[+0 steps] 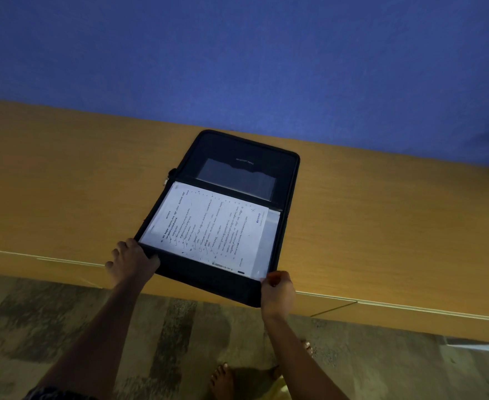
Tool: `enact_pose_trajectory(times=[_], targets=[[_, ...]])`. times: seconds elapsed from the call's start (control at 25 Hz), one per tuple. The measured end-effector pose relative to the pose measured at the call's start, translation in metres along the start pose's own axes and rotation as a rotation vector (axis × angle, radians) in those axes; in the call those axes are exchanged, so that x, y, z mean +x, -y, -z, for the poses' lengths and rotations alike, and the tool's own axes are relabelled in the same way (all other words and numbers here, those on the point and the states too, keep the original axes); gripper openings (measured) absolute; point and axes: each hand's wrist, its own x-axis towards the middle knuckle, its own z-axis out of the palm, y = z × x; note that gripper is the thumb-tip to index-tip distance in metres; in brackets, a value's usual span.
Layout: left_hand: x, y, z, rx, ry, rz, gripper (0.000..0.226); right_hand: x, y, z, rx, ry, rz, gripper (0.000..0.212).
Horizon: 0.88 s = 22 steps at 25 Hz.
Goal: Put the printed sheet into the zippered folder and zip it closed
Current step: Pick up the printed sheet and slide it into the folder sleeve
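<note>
A black zippered folder (239, 160) lies wide open on a wooden counter (64, 183), its near half overhanging the front edge. The printed sheet (211, 229) lies flat in a clear sleeve on the near half, text sideways. The far half shows a clear pocket with small white lettering above it. My left hand (132, 262) grips the folder's near left corner, thumb on top. My right hand (277, 293) pinches the near right corner at the sleeve's edge.
A blue wall (237, 53) rises right behind the counter. Drawer fronts with pale edges run below the counter's front edge (381, 310). Bare feet (223, 379) stand on a patterned floor beneath.
</note>
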Motion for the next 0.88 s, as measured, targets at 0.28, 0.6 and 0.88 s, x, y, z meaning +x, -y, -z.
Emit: enact_pose_trajectory(times=[0.28,0.6,0.88], targets=[[0.008,0.001,0.002,-0.070,0.018,0.041,0.050,-0.010,-0.027,0.007,0.160,0.072,-0.295,0.016],[0.006,-0.007,0.011,-0.171,0.068,0.136,0.037,0.002,-0.018,0.020,0.411,-0.019,-0.417,0.016],[-0.019,-0.018,-0.007,-0.249,0.299,0.164,0.030,0.036,-0.013,0.047,0.499,-0.137,-0.519,0.016]])
